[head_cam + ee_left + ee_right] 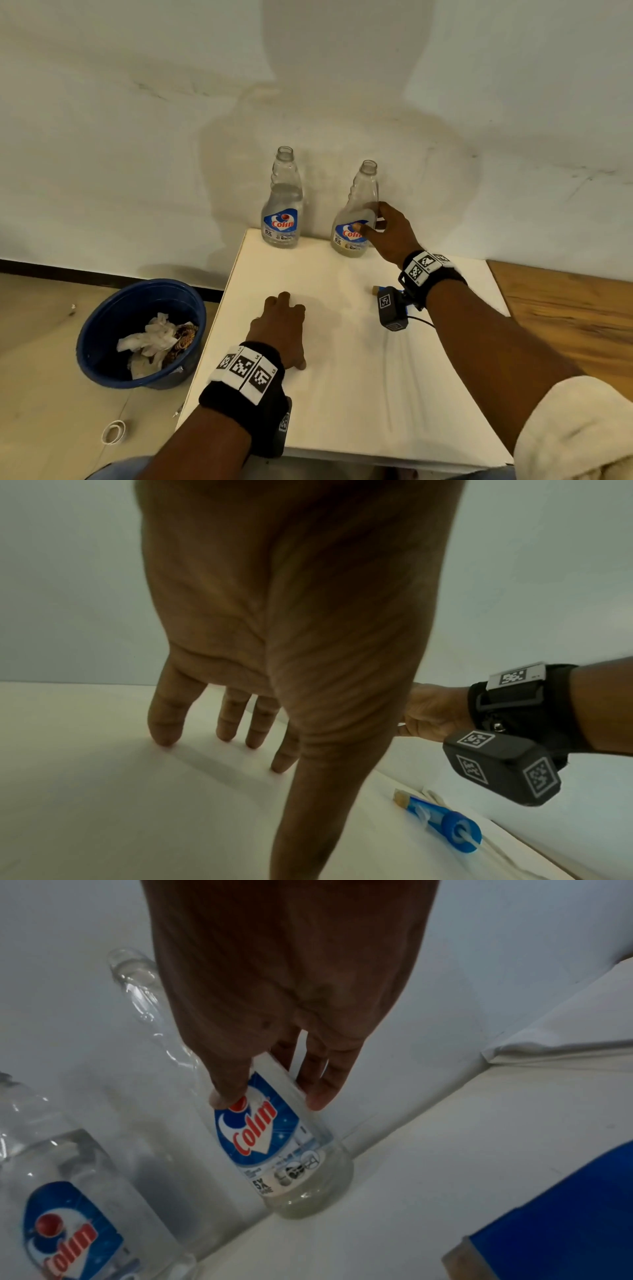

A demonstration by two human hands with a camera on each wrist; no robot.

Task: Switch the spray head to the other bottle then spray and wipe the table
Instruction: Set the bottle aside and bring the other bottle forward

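Note:
Two clear "Colin" bottles stand without heads at the far edge of the white table (342, 377). The left bottle (282, 205) (68, 1191) is about half full of clear liquid. The right bottle (359, 198) (284, 1150) holds only a little yellowish liquid at its bottom. My right hand (371, 219) (272, 1100) grips this bottle, thumb on the label and fingers round the back. The blue spray head (441, 821) (565, 1218) lies on the table under my right wrist, mostly hidden in the head view. My left hand (287, 329) (222, 734) rests with fingertips on the table.
A blue basin (102, 342) with crumpled tissue sits on the floor left of the table. A wooden surface (565, 308) adjoins the table's right side. The wall rises right behind the bottles. A white ring (114, 432) lies on the floor.

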